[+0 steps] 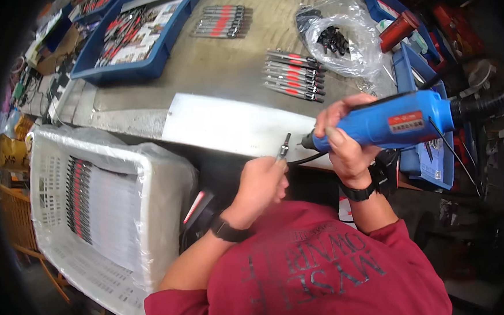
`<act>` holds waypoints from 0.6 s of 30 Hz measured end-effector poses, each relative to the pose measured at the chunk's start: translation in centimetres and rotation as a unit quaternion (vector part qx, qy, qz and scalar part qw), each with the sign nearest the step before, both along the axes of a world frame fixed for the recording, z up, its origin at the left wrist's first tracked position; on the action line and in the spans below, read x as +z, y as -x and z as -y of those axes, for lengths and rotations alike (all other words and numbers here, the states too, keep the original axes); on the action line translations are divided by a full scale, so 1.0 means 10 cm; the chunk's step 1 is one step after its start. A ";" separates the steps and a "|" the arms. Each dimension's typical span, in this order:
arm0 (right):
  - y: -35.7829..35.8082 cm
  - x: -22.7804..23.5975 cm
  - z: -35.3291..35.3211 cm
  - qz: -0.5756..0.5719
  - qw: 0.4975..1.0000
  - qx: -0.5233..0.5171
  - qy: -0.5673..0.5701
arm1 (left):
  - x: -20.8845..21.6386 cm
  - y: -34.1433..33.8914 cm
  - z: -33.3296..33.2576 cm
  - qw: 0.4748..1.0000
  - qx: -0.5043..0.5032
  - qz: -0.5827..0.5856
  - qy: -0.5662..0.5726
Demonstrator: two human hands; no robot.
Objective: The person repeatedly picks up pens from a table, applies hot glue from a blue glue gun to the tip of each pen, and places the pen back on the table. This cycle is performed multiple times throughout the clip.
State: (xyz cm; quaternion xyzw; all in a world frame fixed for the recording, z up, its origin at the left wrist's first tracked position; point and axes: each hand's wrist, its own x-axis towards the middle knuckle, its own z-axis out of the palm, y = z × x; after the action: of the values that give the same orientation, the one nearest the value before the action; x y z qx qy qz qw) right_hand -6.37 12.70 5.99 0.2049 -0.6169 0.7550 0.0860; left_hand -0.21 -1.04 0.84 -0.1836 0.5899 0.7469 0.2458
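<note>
My left hand (260, 184) is closed around a slim grey pen-shaped tool (284, 148), whose dark narrow end points up and away. Most of its body is hidden inside the fist. My right hand (348, 147) grips a blue electric screwdriver (385, 120) near its front, fingers wrapped over the nose. The screwdriver's tip points left, a short gap from the small tool. Both hands are over the near edge of a white board (227, 121). Beyond it lies a row of grey and red pen-shaped tools (293, 77), with a second row (220, 22) farther back.
A blue tray (162, 56) with red and black parts stands far left. At left, a plastic-lined white basket (144, 193) holds a row of dark and red tools. A clear bag (363, 46) of black parts and blue bins (411, 67) are at right. A black cable (485, 105) trails from the screwdriver.
</note>
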 end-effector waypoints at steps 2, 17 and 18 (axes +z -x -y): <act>-0.03 0.03 -0.11 0.016 0.991 0.017 0.135 | 0.05 0.05 0.09 0.999 0.020 -0.037 -0.033; -0.07 0.00 -0.55 0.027 0.965 -0.017 0.261 | 0.17 1.34 0.00 0.704 -0.011 -0.514 0.490; -0.07 -0.01 -0.57 0.031 0.964 -0.010 0.264 | 0.14 1.42 -0.01 0.683 -0.038 -0.517 0.515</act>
State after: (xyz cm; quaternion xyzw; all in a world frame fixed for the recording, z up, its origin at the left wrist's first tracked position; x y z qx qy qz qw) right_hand -5.67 18.36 5.87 0.1453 -0.4005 0.8960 0.1256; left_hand -14.36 -0.94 2.24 0.1564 0.9215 0.2918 -0.2029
